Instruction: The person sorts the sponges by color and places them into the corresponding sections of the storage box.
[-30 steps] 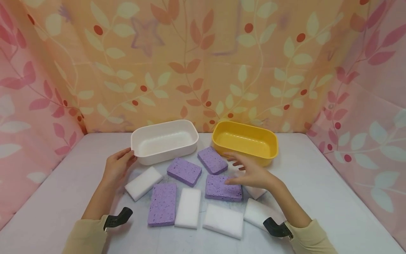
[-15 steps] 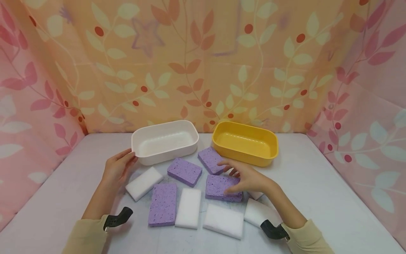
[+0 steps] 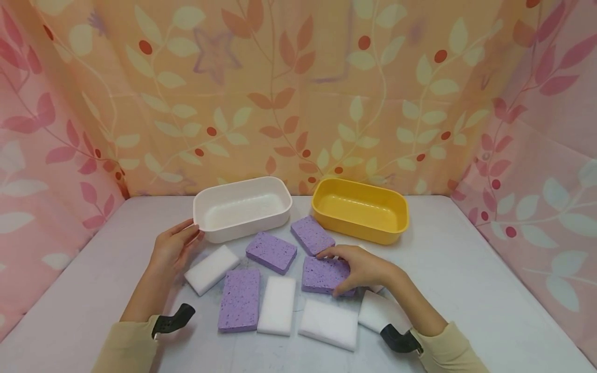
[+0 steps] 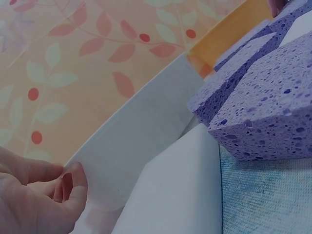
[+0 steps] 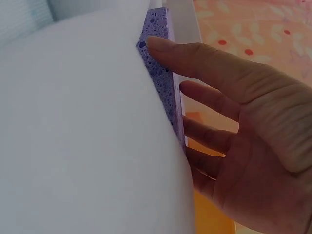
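Note:
My left hand (image 3: 170,248) pinches the near left end of a white plastic bin (image 3: 247,227); the left wrist view has the thumb and a fingertip meeting at its rim (image 4: 122,107). Over on the right, my right hand (image 3: 366,267) spans a purple sponge (image 3: 322,274) lying flat on the table. Its thumb is on the sponge's near side and its fingers are at the far side. From the right wrist, the thumb touches the purple sponge's edge (image 5: 161,68), while a white sponge (image 5: 87,126) covers much of that view.
Beside the white bin stands a yellow bin (image 3: 359,229). More purple sponges (image 3: 271,252) and several white sponges (image 3: 276,305) lie spread in front of both bins. One white sponge (image 3: 380,311) is partly under the right forearm. Patterned curtains (image 3: 298,103) hang behind and at both sides.
My right hand has come down and toward me, from above the purple sponge to its edges, with thumb and fingers now around it. The left hand stays at the white bin.

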Motion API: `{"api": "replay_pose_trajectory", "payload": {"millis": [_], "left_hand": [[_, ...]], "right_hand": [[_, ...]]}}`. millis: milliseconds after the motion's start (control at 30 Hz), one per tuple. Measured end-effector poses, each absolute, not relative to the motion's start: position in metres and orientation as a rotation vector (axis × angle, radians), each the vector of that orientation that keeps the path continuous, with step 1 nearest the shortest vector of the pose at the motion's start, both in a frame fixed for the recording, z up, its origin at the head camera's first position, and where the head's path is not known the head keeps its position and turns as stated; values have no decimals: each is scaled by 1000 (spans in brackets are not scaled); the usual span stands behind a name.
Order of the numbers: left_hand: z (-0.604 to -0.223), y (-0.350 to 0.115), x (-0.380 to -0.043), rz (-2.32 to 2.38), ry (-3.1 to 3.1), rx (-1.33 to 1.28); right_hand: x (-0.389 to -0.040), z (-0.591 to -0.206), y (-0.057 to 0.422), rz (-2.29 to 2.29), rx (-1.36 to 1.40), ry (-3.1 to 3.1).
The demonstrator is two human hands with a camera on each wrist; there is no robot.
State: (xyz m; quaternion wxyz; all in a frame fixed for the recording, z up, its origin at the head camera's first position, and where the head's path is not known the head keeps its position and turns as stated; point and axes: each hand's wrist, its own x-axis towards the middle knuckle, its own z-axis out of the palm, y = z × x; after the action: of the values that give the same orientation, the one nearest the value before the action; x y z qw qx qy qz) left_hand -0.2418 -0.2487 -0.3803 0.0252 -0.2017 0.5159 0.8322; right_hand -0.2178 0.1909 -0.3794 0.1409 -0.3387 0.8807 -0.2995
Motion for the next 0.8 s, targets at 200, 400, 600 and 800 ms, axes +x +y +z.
{"api": "replay_pose_trajectory", "payload": {"millis": [200,400,600,800], "left_hand": [[-377,-247,-241,2602,1547,-612],[-376,-245,-239,2563,1594,-633],[-377,-246,-239,2543,1627,-630],[-377,-246,-238,2545,1635,-604]], "right_hand": [[-218,-380,191,-844,-982,2568],[-214,-372,190,-839,-957,2585],[-209,-362,189,-842,-974,2621],[-208,-358,191,-883,-1024,2640]]}}
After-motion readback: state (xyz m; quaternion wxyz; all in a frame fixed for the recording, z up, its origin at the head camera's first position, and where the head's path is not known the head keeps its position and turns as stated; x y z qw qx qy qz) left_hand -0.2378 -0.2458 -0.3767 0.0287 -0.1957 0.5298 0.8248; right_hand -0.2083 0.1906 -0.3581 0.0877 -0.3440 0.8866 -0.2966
